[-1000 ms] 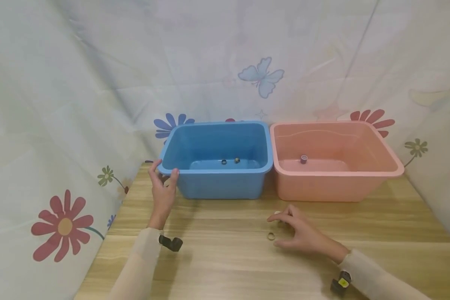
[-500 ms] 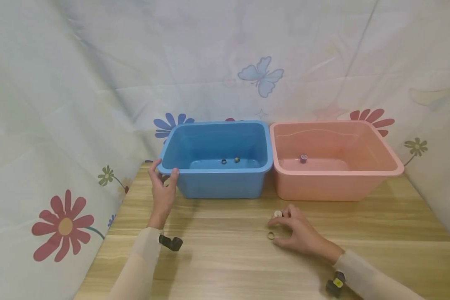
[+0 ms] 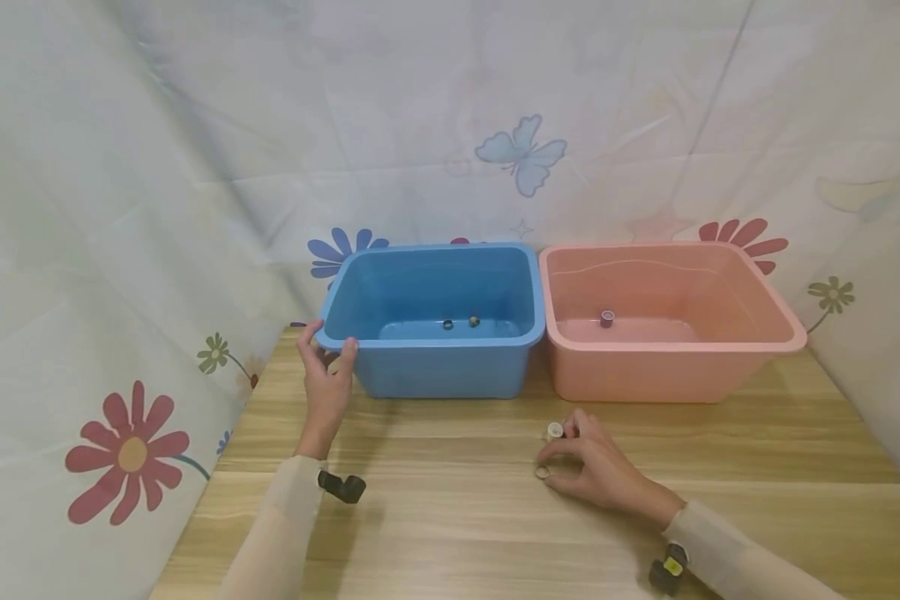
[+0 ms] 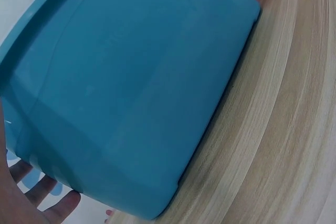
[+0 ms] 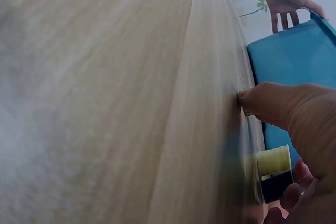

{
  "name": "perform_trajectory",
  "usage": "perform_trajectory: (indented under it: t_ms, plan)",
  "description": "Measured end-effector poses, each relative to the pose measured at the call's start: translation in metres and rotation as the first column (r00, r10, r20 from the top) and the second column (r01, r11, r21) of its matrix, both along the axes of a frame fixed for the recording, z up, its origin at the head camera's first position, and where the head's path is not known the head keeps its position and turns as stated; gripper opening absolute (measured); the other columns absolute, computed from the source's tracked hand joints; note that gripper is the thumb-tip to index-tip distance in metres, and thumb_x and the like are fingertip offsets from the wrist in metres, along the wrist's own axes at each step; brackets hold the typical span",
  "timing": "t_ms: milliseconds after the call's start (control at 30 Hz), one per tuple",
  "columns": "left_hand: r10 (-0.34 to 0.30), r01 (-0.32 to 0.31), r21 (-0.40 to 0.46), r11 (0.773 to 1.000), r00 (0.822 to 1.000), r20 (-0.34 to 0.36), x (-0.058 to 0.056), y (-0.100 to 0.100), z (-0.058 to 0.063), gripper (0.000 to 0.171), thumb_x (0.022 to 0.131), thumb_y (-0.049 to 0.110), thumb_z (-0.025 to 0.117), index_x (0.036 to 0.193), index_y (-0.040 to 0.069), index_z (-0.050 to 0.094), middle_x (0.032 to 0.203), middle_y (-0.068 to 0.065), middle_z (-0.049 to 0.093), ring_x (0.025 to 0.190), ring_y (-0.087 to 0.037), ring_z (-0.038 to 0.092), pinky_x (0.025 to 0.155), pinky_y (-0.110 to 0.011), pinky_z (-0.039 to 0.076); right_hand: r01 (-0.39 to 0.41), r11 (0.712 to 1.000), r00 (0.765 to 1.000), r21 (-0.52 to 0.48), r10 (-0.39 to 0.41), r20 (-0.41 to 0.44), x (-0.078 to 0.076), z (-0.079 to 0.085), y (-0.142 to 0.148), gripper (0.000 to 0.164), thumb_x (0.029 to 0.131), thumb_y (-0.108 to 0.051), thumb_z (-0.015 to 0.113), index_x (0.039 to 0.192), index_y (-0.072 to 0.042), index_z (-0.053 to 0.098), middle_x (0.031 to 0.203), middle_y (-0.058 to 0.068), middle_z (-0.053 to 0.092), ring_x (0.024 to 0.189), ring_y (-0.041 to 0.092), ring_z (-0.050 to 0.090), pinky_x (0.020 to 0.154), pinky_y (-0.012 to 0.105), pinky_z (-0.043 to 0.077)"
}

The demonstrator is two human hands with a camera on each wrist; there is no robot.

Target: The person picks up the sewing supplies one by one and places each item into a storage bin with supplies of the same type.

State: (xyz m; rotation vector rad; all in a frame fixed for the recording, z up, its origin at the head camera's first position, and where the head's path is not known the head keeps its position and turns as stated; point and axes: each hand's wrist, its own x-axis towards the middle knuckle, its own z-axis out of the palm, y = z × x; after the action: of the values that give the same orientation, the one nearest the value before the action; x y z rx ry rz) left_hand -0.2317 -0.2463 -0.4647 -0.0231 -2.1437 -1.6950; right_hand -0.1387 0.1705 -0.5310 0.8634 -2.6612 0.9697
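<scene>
My left hand point(image 3: 326, 387) grips the near-left corner of the blue tub point(image 3: 442, 371), thumb at its front rim and fingers round the left side. Out on the wooden table, my right hand point(image 3: 607, 467) pinches a thin gold-coloured ring point(image 3: 542, 472) between thumb and index finger, low at the tabletop. Most of that ring hides behind the thumb in the right wrist view. Close by the other right fingers is a short cylinder with a pale round end point(image 3: 555, 431). From the right wrist it looks yellow point(image 5: 273, 161), with a dark part point(image 5: 276, 186) against it.
Inside the blue tub lie a dark ring point(image 3: 447, 324) and a small brownish thing point(image 3: 474, 321). The pink tub point(image 3: 660, 375) stands right beside it, holding a small grey-purple cylinder point(image 3: 607, 318). A printed curtain point(image 3: 420, 125) hangs behind the table point(image 3: 450, 533).
My right thumb and index finger have drawn together onto the ring. The right hand shifted slightly, uncovering the pale-ended cylinder. My left hand has stayed on the blue tub.
</scene>
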Motion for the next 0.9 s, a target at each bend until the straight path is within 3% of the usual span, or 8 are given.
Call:
perform_trajectory:
  t_ms: [300, 500, 600, 767, 900]
  plan:
    - [0.002, -0.002, -0.005, 1.0, 1.0, -0.006, 0.0, 0.0, 0.002, 0.068, 0.101, 0.044, 0.062, 0.155, 0.031, 0.023, 0.156, -0.013, 0.042, 0.129, -0.035, 0.05, 0.098, -0.058, 0.045, -0.014, 1.0, 1.0, -0.008, 0.014, -0.007, -0.001, 0.002, -0.001, 0.028, 0.071, -0.024, 0.094, 0.092, -0.034, 0.079, 0.094, -0.005, 0.034, 0.088, 0.017, 0.033, 0.076, 0.033, 0.028]
    - [-0.023, 0.023, 0.004, 1.0, 0.999, 0.03, 0.016, 0.01, 0.027, 0.072, 0.103, 0.036, 0.061, 0.158, 0.015, 0.019, 0.158, -0.023, 0.037, 0.132, -0.042, 0.047, 0.1, -0.061, 0.043, -0.006, 1.0, 1.0, 0.003, 0.006, 0.017, -0.002, 0.007, 0.0, 0.031, 0.071, -0.021, 0.093, 0.093, -0.037, 0.077, 0.095, -0.005, 0.036, 0.089, 0.017, 0.034, 0.076, 0.033, 0.031]
    - [-0.021, 0.021, -0.003, 1.0, 0.999, 0.044, 0.02, 0.011, 0.032, 0.073, 0.103, 0.037, 0.061, 0.157, 0.013, 0.02, 0.157, -0.024, 0.038, 0.132, -0.041, 0.048, 0.1, -0.06, 0.044, 0.0, 1.0, 1.0, -0.002, 0.001, 0.024, -0.002, 0.011, 0.0, 0.032, 0.071, -0.02, 0.092, 0.094, -0.036, 0.077, 0.095, -0.004, 0.037, 0.09, 0.016, 0.035, 0.077, 0.033, 0.032]
    - [-0.018, 0.018, -0.001, 1.0, 0.999, 0.051, 0.019, 0.01, 0.03, 0.072, 0.102, 0.037, 0.062, 0.157, 0.014, 0.02, 0.158, -0.025, 0.037, 0.132, -0.042, 0.047, 0.1, -0.06, 0.044, -0.003, 1.0, 1.0, -0.013, 0.003, 0.015, -0.001, 0.014, 0.0, 0.031, 0.07, -0.02, 0.092, 0.094, -0.033, 0.077, 0.094, -0.004, 0.037, 0.089, 0.016, 0.035, 0.077, 0.032, 0.032]
    - [-0.016, 0.016, 0.008, 1.0, 0.999, 0.04, 0.01, 0.004, 0.018, 0.072, 0.102, 0.038, 0.062, 0.158, 0.019, 0.02, 0.158, -0.023, 0.037, 0.133, -0.042, 0.047, 0.101, -0.062, 0.043, -0.005, 1.0, 1.0, -0.019, 0.005, 0.014, 0.0, 0.017, 0.0, 0.03, 0.072, -0.02, 0.092, 0.094, -0.033, 0.076, 0.094, -0.005, 0.037, 0.09, 0.015, 0.036, 0.077, 0.031, 0.033]
